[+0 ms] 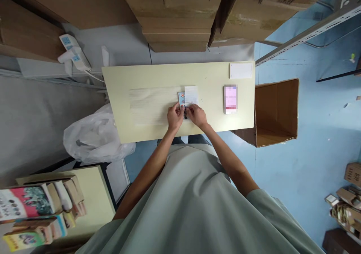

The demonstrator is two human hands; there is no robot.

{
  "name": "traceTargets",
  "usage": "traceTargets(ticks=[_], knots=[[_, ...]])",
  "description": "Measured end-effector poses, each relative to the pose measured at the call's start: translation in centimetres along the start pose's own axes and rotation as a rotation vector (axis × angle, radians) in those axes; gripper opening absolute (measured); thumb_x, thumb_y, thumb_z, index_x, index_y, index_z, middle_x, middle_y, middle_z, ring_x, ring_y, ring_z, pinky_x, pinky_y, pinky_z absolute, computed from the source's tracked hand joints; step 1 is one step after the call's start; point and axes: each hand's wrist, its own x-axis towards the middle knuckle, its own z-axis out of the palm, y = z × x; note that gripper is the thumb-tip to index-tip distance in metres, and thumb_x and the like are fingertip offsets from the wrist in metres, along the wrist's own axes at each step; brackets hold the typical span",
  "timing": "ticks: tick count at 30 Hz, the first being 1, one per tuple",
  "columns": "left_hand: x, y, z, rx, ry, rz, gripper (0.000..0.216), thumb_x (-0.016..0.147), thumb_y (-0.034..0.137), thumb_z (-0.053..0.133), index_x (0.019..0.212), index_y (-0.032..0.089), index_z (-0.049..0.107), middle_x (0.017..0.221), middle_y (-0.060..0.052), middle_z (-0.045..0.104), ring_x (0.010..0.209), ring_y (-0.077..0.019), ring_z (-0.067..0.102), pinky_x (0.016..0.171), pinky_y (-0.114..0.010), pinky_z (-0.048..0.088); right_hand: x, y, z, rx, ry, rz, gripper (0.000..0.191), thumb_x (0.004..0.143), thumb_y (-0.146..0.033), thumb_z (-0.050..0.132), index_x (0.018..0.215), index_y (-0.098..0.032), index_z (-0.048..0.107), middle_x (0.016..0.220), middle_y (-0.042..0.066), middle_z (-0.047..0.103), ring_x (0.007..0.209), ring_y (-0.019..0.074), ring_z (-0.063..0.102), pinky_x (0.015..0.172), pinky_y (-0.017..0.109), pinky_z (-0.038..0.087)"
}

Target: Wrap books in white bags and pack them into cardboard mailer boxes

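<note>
A small light-blue printed card or booklet [181, 97] lies on the pale yellow table [158, 75] in front of me. A white sheet [191, 93] is beside it, overlapping its right side. My left hand [175, 116] has its thumb and fingers closed together on the card's lower left part. From the right, my right hand [197, 115] pinches at the card's right edge, close to the bottom of the white sheet. The fingers hide much of the card's lower half, so I cannot tell exactly which layer the right fingers grip.
A phone with a pink screen [230, 99] and a white slip [240, 70] lie on the table's right. An open cardboard box [276, 111] stands beyond that edge. Left are a plastic bag [93, 137], a power strip [75, 53] and stacked books [36, 201]. Cartons [180, 17] line the shelf ahead.
</note>
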Motion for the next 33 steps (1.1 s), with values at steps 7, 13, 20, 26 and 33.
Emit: traceTargets(ticks=[7,13,20,26,33], knots=[[-1.8,0.4,1.1,0.184,-0.005,0.057,0.069,0.084,0.019,0.083,0.150,0.020,0.061,0.122,-0.015,0.069,0.123,-0.0350,0.063,0.110,-0.049,0.052,2.9,1.2,-2.3,-0.069,-0.076,-0.058,0.019,0.111,-0.029,0.049,0.116,-0.025,0.066,0.110,0.011,0.080,0.093,0.0303,0.074,0.090,0.043,0.058],[-2.8,1.0,1.5,0.163,0.010,0.094,0.030,0.092,0.012,0.073,0.119,0.024,0.069,0.132,-0.015,0.061,0.128,-0.0320,0.062,0.112,-0.049,0.053,8.0,0.7,-3.2,-0.094,-0.015,-0.098,0.023,0.101,-0.017,0.056,0.119,-0.022,0.070,0.117,0.011,0.077,0.095,0.0259,0.070,0.093,0.042,0.060],[-4.4,4.1,5.5,0.293,0.119,0.001,0.059,0.099,0.056,0.068,0.135,0.010,0.061,0.157,-0.036,0.048,0.150,-0.0536,0.044,0.119,-0.072,0.042,9.3,0.7,-3.2,-0.064,-0.072,-0.036,0.014,0.101,-0.021,0.065,0.113,-0.024,0.069,0.111,0.009,0.079,0.097,0.0272,0.070,0.096,0.046,0.059],[-4.0,6.3,7.1,0.408,0.162,-0.101,0.080,0.076,0.040,0.091,0.139,0.003,0.059,0.156,-0.040,0.048,0.140,-0.0572,0.049,0.112,-0.068,0.046,9.0,-0.1,-3.5,-0.168,-0.108,-0.016,0.024,0.103,-0.021,0.058,0.126,-0.021,0.068,0.127,0.016,0.076,0.108,0.0328,0.072,0.099,0.051,0.060],[-3.8,5.9,4.1,0.420,0.014,-0.057,0.053,0.087,0.047,0.084,0.123,0.011,0.068,0.146,-0.029,0.055,0.138,-0.0449,0.050,0.110,-0.056,0.053,5.1,-0.8,-6.5,-0.455,-0.257,-0.336,0.046,0.102,-0.008,0.050,0.145,-0.013,0.066,0.151,0.019,0.066,0.141,0.0330,0.062,0.119,0.050,0.052]])
